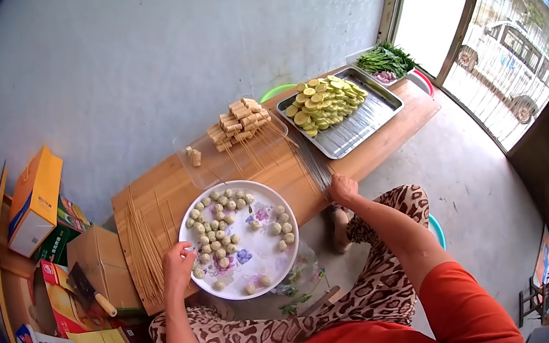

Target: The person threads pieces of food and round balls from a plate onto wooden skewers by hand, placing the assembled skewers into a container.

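A round white floral plate (pixel 267 243) holds several pale speckled balls (pixel 213 236) and hangs slightly over the table's front edge. At its left rim is my left hand (pixel 178 261), fingers bent together; what they hold, if anything, is too small to tell. My right hand (pixel 343 190) is closed on the near ends of thin metal skewers (pixel 313 159) lying on the wooden table. Loose bamboo sticks (pixel 142 253) lie to the left of the plate. Behind the plate, a clear tray (pixel 201 175) carries stacked tan rolls (pixel 238 124) on sticks.
A metal tray (pixel 386 114) with skewered green slices (pixel 324 103) stands at the right, beside a container of green vegetables (pixel 385 59). Boxes (pixel 102 266) and a wooden-handled cleaver (pixel 87 289) are at the left. A plastic bag (pixel 303 273) is below the table's edge.
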`<act>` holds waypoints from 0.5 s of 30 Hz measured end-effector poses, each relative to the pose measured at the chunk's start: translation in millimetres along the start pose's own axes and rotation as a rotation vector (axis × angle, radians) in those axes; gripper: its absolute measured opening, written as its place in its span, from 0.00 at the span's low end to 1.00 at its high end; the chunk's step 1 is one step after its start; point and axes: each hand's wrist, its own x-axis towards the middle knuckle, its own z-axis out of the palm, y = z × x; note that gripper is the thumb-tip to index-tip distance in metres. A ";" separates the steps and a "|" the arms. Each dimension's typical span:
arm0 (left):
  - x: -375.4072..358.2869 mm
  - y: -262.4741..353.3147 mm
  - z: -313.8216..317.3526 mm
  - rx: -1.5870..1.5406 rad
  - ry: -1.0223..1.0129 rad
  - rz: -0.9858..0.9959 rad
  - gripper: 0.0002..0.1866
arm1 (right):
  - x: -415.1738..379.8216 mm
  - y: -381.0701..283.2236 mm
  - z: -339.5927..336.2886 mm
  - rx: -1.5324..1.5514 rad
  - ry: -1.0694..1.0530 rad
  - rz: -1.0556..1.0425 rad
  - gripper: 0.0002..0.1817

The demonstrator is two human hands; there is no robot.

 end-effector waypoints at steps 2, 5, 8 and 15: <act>-2.1 9.5 2.2 0.029 -0.026 0.030 0.13 | 5.7 -0.6 10.3 -0.018 0.010 0.017 0.15; -1.3 6.2 4.3 0.038 -0.038 0.060 0.13 | -0.9 -11.0 -1.8 -0.022 -0.018 0.025 0.12; 1.9 1.9 6.8 0.025 -0.041 0.097 0.13 | 4.5 -4.5 3.1 0.037 -0.057 -0.007 0.12; -1.5 13.4 4.3 0.037 -0.035 0.139 0.14 | -4.7 -7.6 -12.6 0.677 -0.374 0.058 0.07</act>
